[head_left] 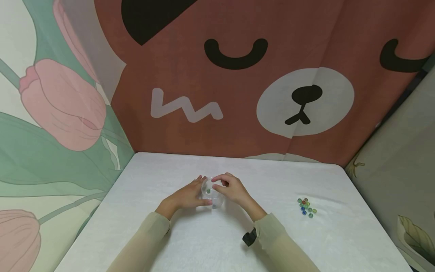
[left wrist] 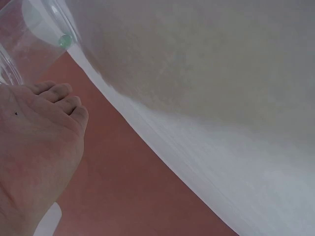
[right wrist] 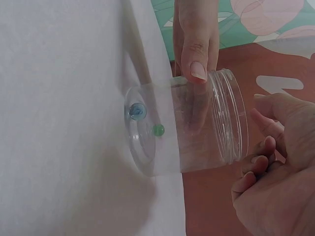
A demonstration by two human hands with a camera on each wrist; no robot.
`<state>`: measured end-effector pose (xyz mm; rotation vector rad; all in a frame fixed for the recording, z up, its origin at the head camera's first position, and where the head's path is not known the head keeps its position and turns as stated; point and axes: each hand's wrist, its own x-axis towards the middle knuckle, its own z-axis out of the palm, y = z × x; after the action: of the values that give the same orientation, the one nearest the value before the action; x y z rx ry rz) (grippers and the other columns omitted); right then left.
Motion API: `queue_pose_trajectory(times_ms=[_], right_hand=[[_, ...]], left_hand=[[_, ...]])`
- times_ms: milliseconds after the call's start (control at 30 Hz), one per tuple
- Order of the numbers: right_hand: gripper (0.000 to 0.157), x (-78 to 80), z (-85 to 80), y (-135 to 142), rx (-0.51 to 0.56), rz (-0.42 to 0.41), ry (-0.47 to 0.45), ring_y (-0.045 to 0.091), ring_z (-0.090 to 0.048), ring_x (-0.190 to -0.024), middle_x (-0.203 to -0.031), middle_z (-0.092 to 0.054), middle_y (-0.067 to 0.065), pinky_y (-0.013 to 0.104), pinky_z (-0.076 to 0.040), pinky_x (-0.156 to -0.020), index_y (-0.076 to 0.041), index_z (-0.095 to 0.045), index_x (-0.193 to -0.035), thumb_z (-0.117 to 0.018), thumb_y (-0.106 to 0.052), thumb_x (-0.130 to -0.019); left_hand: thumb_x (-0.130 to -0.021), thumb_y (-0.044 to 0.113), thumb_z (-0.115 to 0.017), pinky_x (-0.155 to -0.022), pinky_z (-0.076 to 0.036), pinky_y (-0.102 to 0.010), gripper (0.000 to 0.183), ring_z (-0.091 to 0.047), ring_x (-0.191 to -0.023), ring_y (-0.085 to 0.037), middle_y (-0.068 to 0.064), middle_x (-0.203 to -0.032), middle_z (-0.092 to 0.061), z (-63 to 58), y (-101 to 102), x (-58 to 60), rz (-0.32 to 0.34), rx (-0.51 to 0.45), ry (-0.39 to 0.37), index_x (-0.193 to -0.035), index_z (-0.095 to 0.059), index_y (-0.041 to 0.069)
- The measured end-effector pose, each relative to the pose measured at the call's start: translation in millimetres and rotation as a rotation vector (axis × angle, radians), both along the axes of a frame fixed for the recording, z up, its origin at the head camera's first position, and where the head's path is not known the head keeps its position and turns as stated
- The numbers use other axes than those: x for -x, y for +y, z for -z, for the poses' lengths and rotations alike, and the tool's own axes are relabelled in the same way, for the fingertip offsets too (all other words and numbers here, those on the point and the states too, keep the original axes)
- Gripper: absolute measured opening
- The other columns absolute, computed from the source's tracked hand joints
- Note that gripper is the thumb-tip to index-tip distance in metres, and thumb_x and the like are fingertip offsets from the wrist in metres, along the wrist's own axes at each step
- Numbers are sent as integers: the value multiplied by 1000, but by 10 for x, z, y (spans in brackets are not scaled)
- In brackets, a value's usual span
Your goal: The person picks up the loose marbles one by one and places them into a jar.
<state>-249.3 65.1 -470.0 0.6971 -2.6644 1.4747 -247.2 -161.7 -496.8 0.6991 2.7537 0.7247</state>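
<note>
A clear plastic jar (right wrist: pixel 197 142) with a threaded rim stands upright on the white table. Two marbles are inside near its base: a blue marble (right wrist: pixel 138 111) and a green marble (right wrist: pixel 158 130). My left hand (head_left: pixel 190 194) holds the jar from the left side, its thumb on the near wall and its fingers round the far wall. Just above the jar's mouth is my right hand (head_left: pixel 232 188), fingers loosely bent, thumb and index finger apart. Nothing shows between those fingers. In the left wrist view the left palm (left wrist: pixel 39 128) lies beside the jar wall.
A loose cluster of coloured marbles (head_left: pixel 307 207) lies on the right part of the table (head_left: pixel 272 241). Behind the table hangs a brown bear-print curtain (head_left: pixel 238 132), and a flower-print curtain (head_left: pixel 68 170) is at the left. A black strap (head_left: pixel 249 237) is on the right wrist.
</note>
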Motion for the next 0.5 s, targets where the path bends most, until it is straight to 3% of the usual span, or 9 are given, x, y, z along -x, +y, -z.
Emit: queue_pose_trajectory(times_ms=[500], right_hand=[[18,-25,-39,265,-5,56,-32,15,-45,-77,-79,-47,-3,26,-37,-64,-17,-78,-107,-79,-19,-89]], left_hand=[[-89,60,-69,-123,-17,-58,93,-11,-156,-35,-16,-166,-24,-2,-7,6,20,-38,4,-161,-30,16]])
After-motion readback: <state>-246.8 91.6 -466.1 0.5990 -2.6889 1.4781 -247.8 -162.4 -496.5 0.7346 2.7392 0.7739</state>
